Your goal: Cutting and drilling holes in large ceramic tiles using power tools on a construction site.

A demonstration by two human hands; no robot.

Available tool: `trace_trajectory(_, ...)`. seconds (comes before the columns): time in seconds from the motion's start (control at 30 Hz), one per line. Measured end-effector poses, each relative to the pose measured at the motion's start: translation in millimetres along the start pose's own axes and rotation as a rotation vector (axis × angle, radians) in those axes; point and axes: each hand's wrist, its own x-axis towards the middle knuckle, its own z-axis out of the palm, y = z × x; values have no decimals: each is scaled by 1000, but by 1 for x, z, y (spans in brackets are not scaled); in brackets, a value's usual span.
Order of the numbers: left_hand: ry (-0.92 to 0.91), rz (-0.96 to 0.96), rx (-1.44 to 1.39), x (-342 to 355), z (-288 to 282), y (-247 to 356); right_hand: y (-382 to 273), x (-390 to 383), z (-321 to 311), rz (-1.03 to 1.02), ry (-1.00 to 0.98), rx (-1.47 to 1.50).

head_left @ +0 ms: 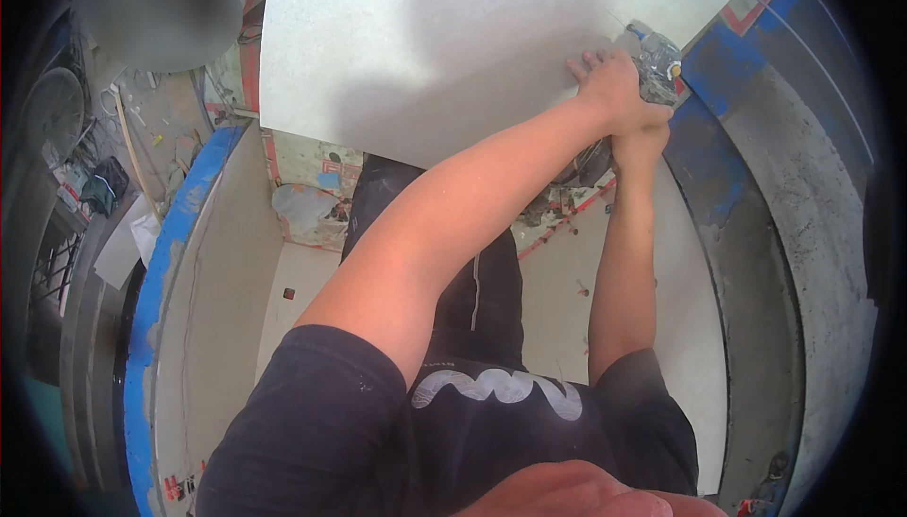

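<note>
A dusty grey power tool (658, 65) with bits of blue, which looks like a small grinder or cutter, lies against the right edge of a large pale slab (350, 35). My right hand (644, 139) is closed around its body. Crossing over from the left, my left hand (609, 90) lies beside and partly over the tool. Its fingers are spread toward the slab's surface, and its thumb side is close to my right hand. Both hands hide the middle of the tool. Whether a blade touches the slab cannot be made out.
Blue-edged walls curve along the left (179, 219) and right (723, 153). Below the slab are my dark trousers (491, 295), a pale floor with small red-brown pieces (582, 287), and rubble. A wooden stick (135, 144), a dark bag (104, 184) and debris lie at the far left.
</note>
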Motion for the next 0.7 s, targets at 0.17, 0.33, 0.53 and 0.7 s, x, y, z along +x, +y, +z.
trace_trajectory(0.17,-41,-10,-1,0,-3,0,-7,-2,0,23,14,-53)
trace_trajectory(0.33,-26,-7,-9,-2,-6,2,-15,-4,-1,59,8,-9)
trace_trajectory(0.53,-16,-19,-29,1,-2,0,-12,-1,-3,27,-25,16)
trace_trajectory(0.7,-28,19,-104,5,5,-7,-5,2,-4,-29,-13,-39)
